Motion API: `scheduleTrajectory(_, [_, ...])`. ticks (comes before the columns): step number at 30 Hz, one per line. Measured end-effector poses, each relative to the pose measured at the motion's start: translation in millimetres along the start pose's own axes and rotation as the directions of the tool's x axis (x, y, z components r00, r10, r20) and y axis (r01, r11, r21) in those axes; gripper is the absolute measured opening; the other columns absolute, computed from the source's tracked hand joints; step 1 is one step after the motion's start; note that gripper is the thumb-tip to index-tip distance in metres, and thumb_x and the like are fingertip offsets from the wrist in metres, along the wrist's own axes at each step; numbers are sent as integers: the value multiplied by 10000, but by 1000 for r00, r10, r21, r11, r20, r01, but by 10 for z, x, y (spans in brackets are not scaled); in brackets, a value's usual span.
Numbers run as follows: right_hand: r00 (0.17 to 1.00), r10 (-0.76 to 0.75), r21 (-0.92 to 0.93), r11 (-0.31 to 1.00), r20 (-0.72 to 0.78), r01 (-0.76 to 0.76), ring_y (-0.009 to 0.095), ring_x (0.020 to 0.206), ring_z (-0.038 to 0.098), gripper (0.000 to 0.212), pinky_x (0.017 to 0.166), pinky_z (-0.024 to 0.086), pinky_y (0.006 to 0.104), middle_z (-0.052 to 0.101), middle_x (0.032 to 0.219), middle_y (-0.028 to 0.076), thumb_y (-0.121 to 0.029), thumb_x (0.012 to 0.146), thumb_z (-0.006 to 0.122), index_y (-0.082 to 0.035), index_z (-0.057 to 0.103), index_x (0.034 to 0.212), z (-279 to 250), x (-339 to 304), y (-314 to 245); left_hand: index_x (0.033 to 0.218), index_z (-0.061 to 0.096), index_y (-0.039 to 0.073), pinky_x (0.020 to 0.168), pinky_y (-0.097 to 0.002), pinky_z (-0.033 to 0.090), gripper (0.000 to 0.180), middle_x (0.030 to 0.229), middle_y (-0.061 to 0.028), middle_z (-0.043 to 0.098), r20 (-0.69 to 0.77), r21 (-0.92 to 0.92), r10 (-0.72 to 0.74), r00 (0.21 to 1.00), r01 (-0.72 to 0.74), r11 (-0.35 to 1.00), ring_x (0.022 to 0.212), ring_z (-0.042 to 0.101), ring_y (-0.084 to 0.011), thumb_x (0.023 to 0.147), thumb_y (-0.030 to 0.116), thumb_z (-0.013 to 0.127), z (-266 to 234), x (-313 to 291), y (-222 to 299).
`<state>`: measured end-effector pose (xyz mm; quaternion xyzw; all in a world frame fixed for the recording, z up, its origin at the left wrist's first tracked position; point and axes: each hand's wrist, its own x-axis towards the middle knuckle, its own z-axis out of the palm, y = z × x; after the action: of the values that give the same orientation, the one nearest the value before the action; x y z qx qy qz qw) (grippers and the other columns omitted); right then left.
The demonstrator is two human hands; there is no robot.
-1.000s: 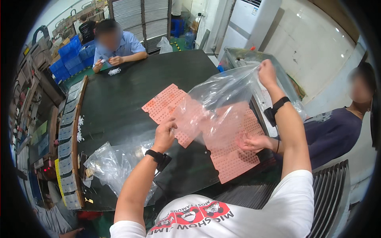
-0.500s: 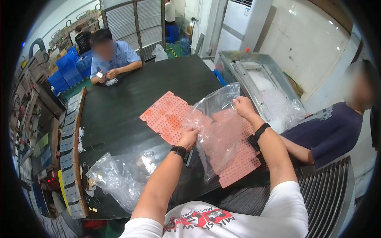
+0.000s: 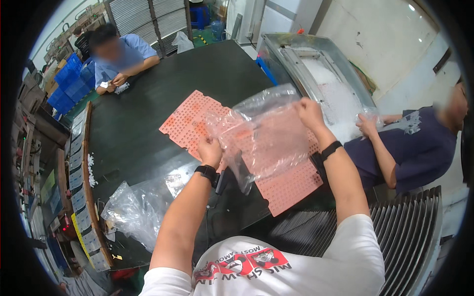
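A clear plastic bag (image 3: 266, 135) is stretched between my two hands above the dark table. My left hand (image 3: 210, 151) is closed on the bag's left side, and my right hand (image 3: 311, 113) pinches its upper right edge. Beneath the bag lie salmon-pink sheets dotted with rows of holes: one pink perforated sheet (image 3: 180, 116) shows at the upper left, and another pink perforated sheet (image 3: 291, 190) reaches toward me at the lower right. Part of them is seen only through the film. Whether the bag's mouth is parted cannot be made out.
More crumpled clear bags (image 3: 136, 209) lie on the dark table (image 3: 148, 113) at the left. A co-worker (image 3: 121, 59) handles small white pieces across the table. Another person (image 3: 400, 143) stands at the right beside a bin of white granules (image 3: 326, 79). Grey ribbed slats (image 3: 395, 237) lie near my right side.
Both my hands have spread the bag wider and flatter, its upper edge now more level. The person at the right has a hand at the granule bin. My view has shifted slightly.
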<state>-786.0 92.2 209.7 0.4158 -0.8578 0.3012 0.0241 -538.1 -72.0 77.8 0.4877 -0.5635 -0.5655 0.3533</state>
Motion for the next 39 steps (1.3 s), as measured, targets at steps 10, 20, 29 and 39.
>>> scheduleTrajectory(10, [965,-248,-226,938,85,262,374,755,576,175,662,440,451,604,746,190,-206,775,603,-38,624,731,-393,438,-481,865,487,-8,352,-259,401,127,707,-81,546,192,-57,-30,981,42,998,490,583,-183,838,106,536,-46,-33,252])
scheduleTrajectory(20, [911,-399,-350,843,104,409,373,734,570,146,649,446,445,604,745,178,-199,766,599,-60,612,725,-595,720,-770,862,462,15,357,-256,410,97,693,-74,533,179,-98,25,983,-7,995,496,592,-180,846,87,525,-95,-68,367])
scheduleTrajectory(29, [901,-402,-443,787,160,430,365,733,575,126,633,446,448,602,740,174,-176,737,602,-55,612,699,-905,769,-903,831,467,29,356,-246,404,95,675,-64,531,213,-71,72,974,-58,996,490,586,-164,849,89,538,-118,-74,530])
scheduleTrajectory(39, [859,-212,-570,670,467,475,354,757,595,102,668,469,419,622,771,174,-132,676,636,-42,637,724,-1387,740,-799,861,492,23,372,-236,413,72,694,-65,549,381,-56,33,924,-12,998,500,581,-156,854,82,532,-43,-334,749])
